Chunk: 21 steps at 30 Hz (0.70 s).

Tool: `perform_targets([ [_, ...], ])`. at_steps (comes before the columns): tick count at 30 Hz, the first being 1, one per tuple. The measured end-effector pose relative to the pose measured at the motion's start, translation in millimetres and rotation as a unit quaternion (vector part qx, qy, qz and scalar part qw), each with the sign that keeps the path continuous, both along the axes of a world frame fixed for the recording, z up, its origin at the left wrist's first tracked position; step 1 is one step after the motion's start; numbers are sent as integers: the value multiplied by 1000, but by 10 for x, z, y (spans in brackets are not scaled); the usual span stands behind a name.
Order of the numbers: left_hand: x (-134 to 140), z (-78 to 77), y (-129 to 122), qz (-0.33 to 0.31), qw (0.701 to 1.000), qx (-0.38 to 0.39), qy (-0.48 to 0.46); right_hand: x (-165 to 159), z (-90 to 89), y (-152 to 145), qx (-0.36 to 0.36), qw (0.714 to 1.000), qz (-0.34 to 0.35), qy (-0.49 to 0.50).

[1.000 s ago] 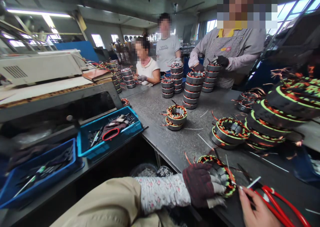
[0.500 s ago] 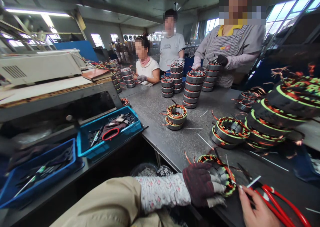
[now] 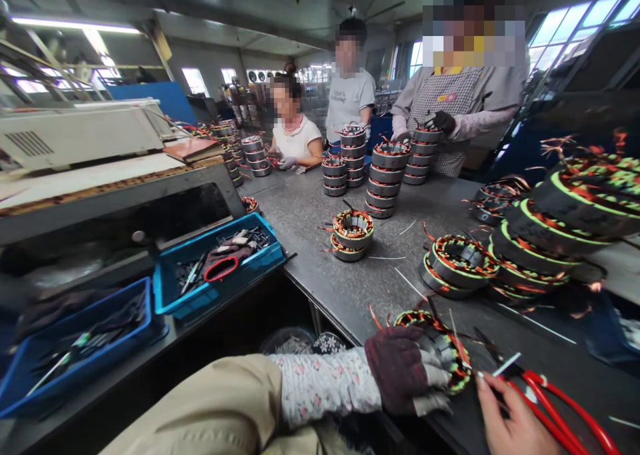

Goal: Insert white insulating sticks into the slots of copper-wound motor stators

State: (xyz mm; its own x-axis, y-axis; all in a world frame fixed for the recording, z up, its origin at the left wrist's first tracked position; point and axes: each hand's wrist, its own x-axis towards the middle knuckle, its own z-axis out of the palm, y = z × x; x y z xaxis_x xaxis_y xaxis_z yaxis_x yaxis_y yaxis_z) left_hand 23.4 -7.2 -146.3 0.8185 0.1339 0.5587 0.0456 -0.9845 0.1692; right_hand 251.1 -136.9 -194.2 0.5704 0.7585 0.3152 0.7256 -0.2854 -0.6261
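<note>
My left hand [image 3: 400, 371], in a dark maroon glove with pale fingertips, lies over a motor stator [image 3: 457, 355] and grips it against the table. The stator is a ring with copper windings and yellow-green insulation; the hand hides part of it. At the ring's right edge, my bare right hand [image 3: 513, 411] pinches a thin white strip that looks like a cable tie [image 3: 481, 375]. Its end sticks out past the fingers. Red-handled cutters [image 3: 565, 401] lie beside and partly behind the right hand, their dark jaws toward the stator.
Stacked stators [image 3: 540, 241] stand at the right, with more stacks [image 3: 385, 181] farther back. A short stack [image 3: 350, 235] sits mid-table. White strips [image 3: 537, 323] are scattered about. Blue trays [image 3: 220, 268] of tools are at left. Several co-workers stand or sit across the table [image 3: 310, 221].
My hands and the stator stay practically still. Across the table, the co-workers shift slightly, and the one at the right leans forward over a stator stack.
</note>
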Motion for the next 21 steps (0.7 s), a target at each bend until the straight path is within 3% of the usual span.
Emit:
perform_targets([
  [6,-12,7,-22,6,1000,-8,22,-89,81,8,1,1000,-14,20],
  [13,-7,-3,-12,2,999,-5,38,-21,13,0,-18,1000,-6,23],
  [21,7,-24,4,-2,1000,8,25,-236,155,39,36,999,-35,12],
])
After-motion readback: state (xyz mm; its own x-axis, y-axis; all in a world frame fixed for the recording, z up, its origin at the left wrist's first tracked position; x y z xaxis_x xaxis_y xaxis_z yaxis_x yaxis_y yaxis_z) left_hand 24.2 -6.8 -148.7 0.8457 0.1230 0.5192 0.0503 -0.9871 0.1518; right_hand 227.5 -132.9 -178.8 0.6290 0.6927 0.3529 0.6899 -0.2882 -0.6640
